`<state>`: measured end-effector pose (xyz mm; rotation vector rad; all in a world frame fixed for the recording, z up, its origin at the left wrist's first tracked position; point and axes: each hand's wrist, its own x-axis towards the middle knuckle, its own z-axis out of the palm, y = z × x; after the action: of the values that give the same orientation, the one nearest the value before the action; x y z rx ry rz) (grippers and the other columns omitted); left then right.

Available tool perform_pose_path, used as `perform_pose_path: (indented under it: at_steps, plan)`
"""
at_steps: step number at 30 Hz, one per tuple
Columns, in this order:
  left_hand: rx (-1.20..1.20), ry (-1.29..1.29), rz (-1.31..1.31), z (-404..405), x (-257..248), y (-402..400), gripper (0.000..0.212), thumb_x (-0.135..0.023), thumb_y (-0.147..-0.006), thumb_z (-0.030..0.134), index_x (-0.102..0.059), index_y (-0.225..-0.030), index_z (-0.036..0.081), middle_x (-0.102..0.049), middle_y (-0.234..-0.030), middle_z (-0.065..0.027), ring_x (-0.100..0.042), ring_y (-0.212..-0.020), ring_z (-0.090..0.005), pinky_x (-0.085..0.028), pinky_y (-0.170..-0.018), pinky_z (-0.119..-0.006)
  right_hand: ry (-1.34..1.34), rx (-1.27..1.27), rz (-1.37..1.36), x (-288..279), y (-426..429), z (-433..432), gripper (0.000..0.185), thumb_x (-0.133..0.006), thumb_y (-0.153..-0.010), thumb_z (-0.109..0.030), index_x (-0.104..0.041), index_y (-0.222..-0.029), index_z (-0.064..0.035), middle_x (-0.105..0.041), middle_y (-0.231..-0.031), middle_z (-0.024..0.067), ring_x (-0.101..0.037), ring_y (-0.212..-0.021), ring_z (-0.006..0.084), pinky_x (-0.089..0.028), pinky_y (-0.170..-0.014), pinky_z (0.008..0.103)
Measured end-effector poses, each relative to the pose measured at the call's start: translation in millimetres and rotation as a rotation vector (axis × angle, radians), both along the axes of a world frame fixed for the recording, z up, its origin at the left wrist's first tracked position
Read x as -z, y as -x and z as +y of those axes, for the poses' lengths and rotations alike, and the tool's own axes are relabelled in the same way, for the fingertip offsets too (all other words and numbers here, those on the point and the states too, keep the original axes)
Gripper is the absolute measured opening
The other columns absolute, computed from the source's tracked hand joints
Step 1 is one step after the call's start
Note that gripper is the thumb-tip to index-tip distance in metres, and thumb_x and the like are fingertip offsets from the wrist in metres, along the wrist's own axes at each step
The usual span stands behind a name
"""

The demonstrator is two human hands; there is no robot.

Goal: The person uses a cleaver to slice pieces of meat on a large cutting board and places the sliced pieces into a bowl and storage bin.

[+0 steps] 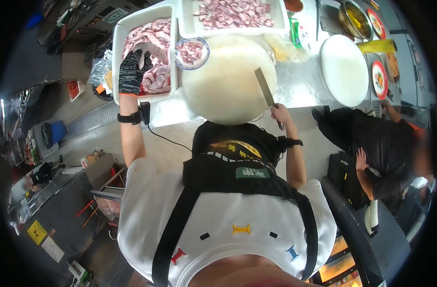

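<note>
My left hand [132, 71], in a dark knitted glove with an orange cuff, grips a strip of raw meat [152, 50] over a white plastic tub [117, 43] full of raw meat strips. My bare right hand [281, 115] is closed on the handle of a cleaver [264, 87], whose blade lies over the right side of a round cutting board [225, 79]. A patterned bowl [179, 64] of small meat pieces touches the board's upper left edge. Behind the board stands a second white tub [236, 33] with chopped meat.
Plastic bags [288, 50] lie right of the board. Farther right are a white round board [344, 71], a metal bowl [354, 19] of yellow liquid and red-rimmed plates [380, 79]. A person in dark clothes [380, 143] stands at right. A cable hangs from my left wrist.
</note>
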<state>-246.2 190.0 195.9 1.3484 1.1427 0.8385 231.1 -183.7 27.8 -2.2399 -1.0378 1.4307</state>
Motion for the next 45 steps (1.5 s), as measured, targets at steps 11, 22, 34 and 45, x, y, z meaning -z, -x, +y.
perform_pose_path:
  at_steps: [11,22,34,45]
  plan:
    - [0.133,0.218,-0.331,-146.9,24.9,-140.3,0.022,-0.047,-0.1,0.018,-0.056,-0.102,-0.002,-0.063,-0.084,-0.0123,-0.062,-0.071,-0.0203,-0.052,-0.062,-0.032,0.005,0.201,0.123,-22.9,-39.2,-33.3,0.03,-0.053,-0.081,-0.026,-0.055,-0.071,0.003,-0.053,-0.056,0.0072,-0.052,-0.047,0.0164,-0.044,-0.044,0.034]
    - [0.266,-0.364,0.946,-183.9,202.6,-145.6,0.028,-0.059,-0.085,0.023,-0.064,-0.109,0.009,-0.064,-0.108,-0.0178,-0.06,-0.101,-0.0367,-0.048,-0.089,-0.045,0.014,0.269,0.115,-13.5,-29.4,-54.2,0.029,-0.056,-0.089,-0.025,-0.06,-0.084,0.0034,-0.055,-0.06,0.0058,-0.053,-0.048,0.0135,-0.045,-0.043,0.0304]
    - [0.809,-0.798,0.616,-129.6,244.0,-301.2,0.021,-0.058,-0.085,0.013,-0.065,-0.105,0.013,-0.063,-0.101,-0.0167,-0.058,-0.092,-0.038,-0.047,-0.084,-0.048,0.096,0.319,0.203,-1.7,8.9,-32.6,0.048,-0.064,-0.082,-0.044,-0.066,-0.077,0.0046,-0.059,-0.059,0.0122,-0.056,-0.046,0.0221,-0.047,-0.045,0.0376]
    - [0.89,-0.814,0.544,-159.8,219.8,-289.4,0.032,-0.057,-0.086,0.014,-0.063,-0.117,0.007,-0.063,-0.109,-0.0171,-0.058,-0.103,-0.0381,-0.045,-0.094,-0.047,0.006,0.308,-0.27,55.2,48.4,-16.2,0.07,-0.051,-0.086,-0.062,-0.068,-0.084,0.0062,-0.065,-0.081,0.0282,-0.065,-0.079,0.0412,-0.051,-0.073,0.0479]
